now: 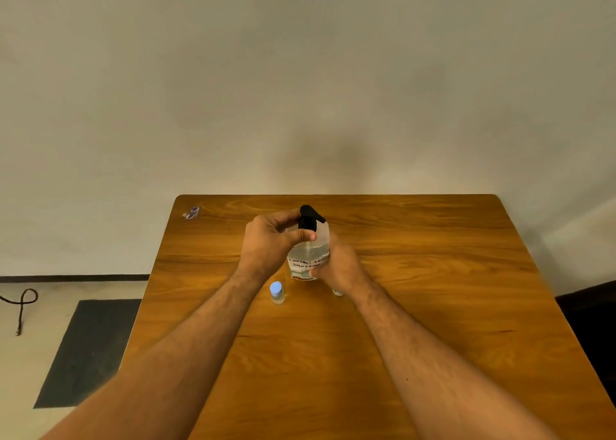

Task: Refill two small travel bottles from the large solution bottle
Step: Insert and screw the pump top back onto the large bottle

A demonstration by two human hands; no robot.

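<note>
The large clear solution bottle (308,256) stands upright on the wooden table (433,289), with a handwritten label and a black pump top (310,218). My left hand (270,243) pinches the pump's collar between thumb and fingers. My right hand (340,266) grips the bottle's body from the right side. A small travel bottle with a light blue cap (277,292) stands just in front of the big bottle, to its left. Another small bottle (337,292) peeks out under my right wrist, mostly hidden.
A small purple and white wrapper (191,212) lies at the table's far left corner. A wall rises behind the table. On the floor to the left are a dark mat (90,349) and a black cord (23,301).
</note>
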